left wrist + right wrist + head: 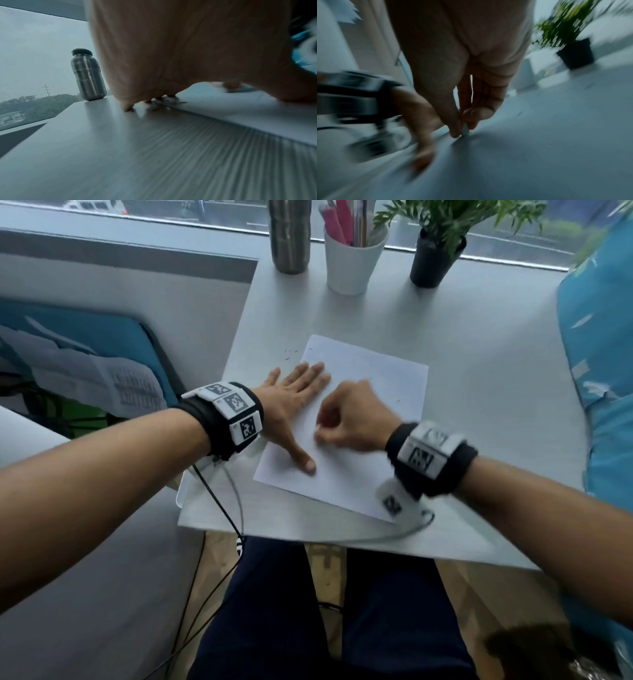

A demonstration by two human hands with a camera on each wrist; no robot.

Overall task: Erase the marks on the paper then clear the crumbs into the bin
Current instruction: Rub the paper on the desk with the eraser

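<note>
A white sheet of paper (370, 392) lies slanted on the grey desk (479, 371). My left hand (294, 405) lies flat on the paper's left part with fingers straight and thumb spread toward me. My right hand (349, 419) is curled just right of it and pinches a small pale eraser (465, 130) between thumb and fingers, its tip down on the paper (539, 148). The right hand is motion-blurred. A few dark eraser crumbs (289, 354) lie on the desk off the paper's far left corner, and crumbs (163, 101) also sit by my left fingertips.
At the desk's far edge stand a steel bottle (289, 234), a white cup of pens (354, 251) and a potted plant (436, 251). A blue chair with papers (102, 364) is at the left, blue fabric (603, 371) at the right. No bin is in view.
</note>
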